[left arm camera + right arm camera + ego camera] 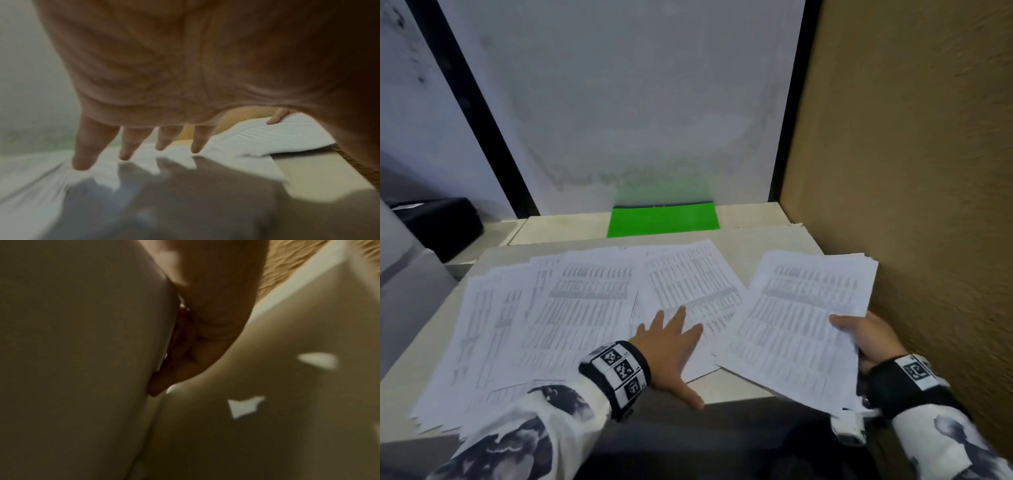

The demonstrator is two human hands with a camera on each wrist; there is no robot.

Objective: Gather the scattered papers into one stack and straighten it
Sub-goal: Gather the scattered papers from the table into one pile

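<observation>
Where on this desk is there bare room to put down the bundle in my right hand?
Bare desk shows behind the loose sheets, right of the green folder, and a small patch at the front edge between the left hand and the bundle held by the right hand. Centre and left are crowded with sheets.

Both arms wear long white sleeves printed with cloudy blotches in dark grey and black, the left sleeve [517,442] and the right sleeve [955,445] alike. A broad black band wraps each wrist. The left wristband [616,375] carries a white strip with three square black-and-white coded markers in a row. The right wristband [907,380] shows one such marker on a white patch. The left hand [671,346] and right hand [869,335] are bare.
</observation>
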